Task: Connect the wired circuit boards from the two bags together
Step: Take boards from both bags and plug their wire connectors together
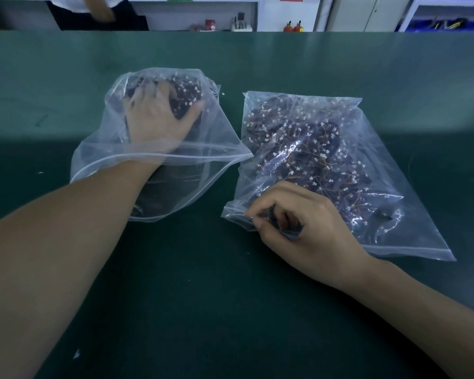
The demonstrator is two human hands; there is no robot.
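A person works at a green table with two clear plastic bags of small wired circuit boards. On the left, the left bag lies with its mouth wide open toward the person, and the left hand is thrust inside it up to the wrist. Its fingers are spread apart and laid over a dark heap of boards at the far end of the bag; the thumb points right, along the edge of the heap. Through the plastic it is not clear whether the fingertips are curled around any board or only pressing on the pile. White connectors and thin wires show just beyond and to the right of those fingers.

To the right, close beside the first but not touching it, the right bag lies flat, filled with more dark boards tangled with orange wires and white plugs. The right hand rests at its near left corner, at the bag's mouth. The thumb and curled fingers are pinched together on something dark at the opening, with the plastic bunched under them; most of the boards lie past the knuckles, farther from the person.

At the far edge of the table, top left, another person stands, seen only in part.
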